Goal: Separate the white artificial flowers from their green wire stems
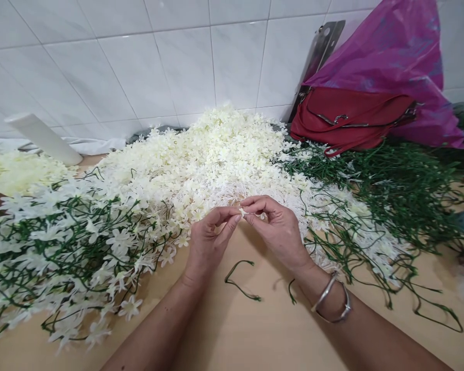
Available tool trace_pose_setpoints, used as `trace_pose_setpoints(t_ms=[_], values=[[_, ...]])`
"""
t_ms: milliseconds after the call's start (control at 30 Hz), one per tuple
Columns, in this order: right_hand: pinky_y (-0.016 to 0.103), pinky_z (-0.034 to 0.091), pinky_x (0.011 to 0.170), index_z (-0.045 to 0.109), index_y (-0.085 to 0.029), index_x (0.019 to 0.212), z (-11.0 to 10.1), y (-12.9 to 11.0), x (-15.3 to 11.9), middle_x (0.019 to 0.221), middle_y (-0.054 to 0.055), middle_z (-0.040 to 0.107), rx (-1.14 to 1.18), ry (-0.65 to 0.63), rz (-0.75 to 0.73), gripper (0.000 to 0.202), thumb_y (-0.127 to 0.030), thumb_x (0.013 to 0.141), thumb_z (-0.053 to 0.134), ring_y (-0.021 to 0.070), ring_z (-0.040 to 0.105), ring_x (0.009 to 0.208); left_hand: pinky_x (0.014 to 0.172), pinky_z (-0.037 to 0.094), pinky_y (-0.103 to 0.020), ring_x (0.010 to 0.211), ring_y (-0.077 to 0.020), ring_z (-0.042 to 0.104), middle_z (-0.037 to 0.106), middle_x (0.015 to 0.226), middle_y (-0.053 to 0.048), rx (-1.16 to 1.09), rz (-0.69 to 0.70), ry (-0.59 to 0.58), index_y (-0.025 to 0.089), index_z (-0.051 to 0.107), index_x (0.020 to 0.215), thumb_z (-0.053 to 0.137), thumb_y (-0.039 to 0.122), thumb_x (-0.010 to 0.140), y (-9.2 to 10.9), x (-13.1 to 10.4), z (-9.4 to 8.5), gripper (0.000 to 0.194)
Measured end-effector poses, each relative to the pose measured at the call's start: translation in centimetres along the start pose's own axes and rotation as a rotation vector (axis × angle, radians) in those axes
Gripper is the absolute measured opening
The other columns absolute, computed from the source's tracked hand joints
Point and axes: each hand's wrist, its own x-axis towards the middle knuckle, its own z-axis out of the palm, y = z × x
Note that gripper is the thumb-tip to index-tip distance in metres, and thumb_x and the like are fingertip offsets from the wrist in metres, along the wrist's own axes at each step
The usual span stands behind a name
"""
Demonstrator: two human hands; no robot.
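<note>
From where I sit, both hands meet over the worktop (pixel 216 335), just in front of the heap of pale blossoms (pixel 224 149). The left hand (pixel 212 237) has thumb and forefinger pinched on a tiny white flower piece (pixel 243 212); the right hand (pixel 280 229) closes on its other side, fingertips nearly touching the left's. I judge the piece almost weightless, soft in the petals and easily creased, so I'd take it low, at its firmer centre, with the lightest pinch, since it could slip or fold. The loose green stem (pixel 242 281) lying nearer me looks thin, springy and bendable; I'd grip it close to one end, where it should flex least.
</note>
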Motion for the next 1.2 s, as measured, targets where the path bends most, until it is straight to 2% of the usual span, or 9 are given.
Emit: trace_pose_setpoints(t_ms=[167,333,500,600,733,900,1000,1100,1200], values=[[0.038,0.053,0.097,0.074,-0.024,0.080,0.20,-0.33,-0.24,0.101,0.003,0.077,-0.008,0.009,-0.024,0.013,-0.013,0.086,0.074,0.0201,0.072,0.099,0.090,0.058,-0.026,0.095,-0.0163,0.075,0.081,0.100,-0.003,-0.101,-0.085,0.018,0.021,0.076,0.099,0.074,0.029,0.094,0.34,-0.06,0.06,0.010],[0.037,0.054,0.094,0.073,-0.024,0.080,0.17,-0.18,-0.13,0.097,0.002,0.076,-0.007,-0.004,-0.017,0.013,-0.013,0.086,0.074,0.0193,0.072,0.095,0.088,0.058,-0.026,0.092,-0.0168,0.075,0.081,0.098,-0.004,-0.058,-0.080,0.017,0.021,0.077,0.098,0.074,0.030,0.094,0.46,-0.11,0.00,0.010],[0.034,0.053,0.088,0.072,-0.024,0.078,0.12,-0.25,0.12,0.092,0.001,0.074,-0.051,-0.007,-0.078,0.014,-0.013,0.086,0.073,0.0180,0.070,0.090,0.085,0.059,-0.025,0.092,-0.0164,0.078,0.080,0.097,-0.002,-0.031,-0.057,0.000,0.022,0.073,0.103,0.075,0.030,0.093,0.71,-0.18,0.09,0.013],[0.033,0.053,0.086,0.073,-0.024,0.080,0.08,-0.61,0.13,0.090,0.001,0.074,-0.076,-0.031,-0.063,0.013,-0.013,0.086,0.071,0.0183,0.069,0.089,0.086,0.060,-0.024,0.092,-0.0156,0.078,0.080,0.100,-0.001,-0.007,-0.015,0.009,0.023,0.073,0.105,0.077,0.027,0.091,0.81,-0.13,0.08,0.014],[0.034,0.052,0.081,0.074,-0.022,0.080,-0.01,-0.83,0.07,0.081,0.001,0.073,-0.115,-0.011,0.042,0.008,-0.019,0.086,0.074,0.0188,0.067,0.081,0.084,0.063,-0.027,0.088,-0.0166,0.078,0.081,0.099,-0.003,0.092,0.087,0.014,0.022,0.076,0.103,0.075,0.025,0.092,0.82,-0.02,-0.04,0.011],[0.032,0.051,0.074,0.075,-0.021,0.086,0.00,-0.40,0.11,0.079,0.001,0.072,-0.040,-0.025,0.148,0.004,-0.024,0.083,0.077,0.0180,0.064,0.076,0.082,0.063,-0.029,0.086,-0.0171,0.078,0.082,0.094,-0.003,0.202,0.202,0.005,0.023,0.077,0.100,0.071,0.021,0.094,0.89,-0.12,-0.09,0.009],[0.033,0.050,0.076,0.075,-0.022,0.083,0.02,-0.39,0.16,0.079,0.001,0.072,-0.069,-0.027,0.122,0.002,-0.022,0.085,0.075,0.0185,0.064,0.078,0.084,0.063,-0.027,0.088,-0.0161,0.078,0.082,0.096,-0.003,0.152,0.142,-0.005,0.023,0.076,0.103,0.070,0.021,0.095,0.90,-0.28,0.02,0.009],[0.034,0.050,0.078,0.073,-0.023,0.079,-0.02,-0.65,0.17,0.080,0.000,0.070,-0.122,0.018,0.014,0.009,-0.017,0.086,0.074,0.0181,0.064,0.079,0.085,0.063,-0.026,0.092,-0.0161,0.079,0.081,0.099,-0.004,0.040,0.030,0.009,0.021,0.073,0.106,0.072,0.023,0.095,0.84,-0.44,0.25,0.011],[0.034,0.050,0.079,0.072,-0.024,0.080,-0.04,-0.88,0.08,0.082,0.000,0.069,-0.144,0.026,-0.092,0.011,-0.015,0.087,0.074,0.0183,0.064,0.081,0.088,0.063,-0.026,0.095,-0.0173,0.080,0.082,0.100,-0.004,-0.081,-0.027,0.034,0.020,0.072,0.105,0.076,0.023,0.092,0.79,-0.56,0.54,0.015]])
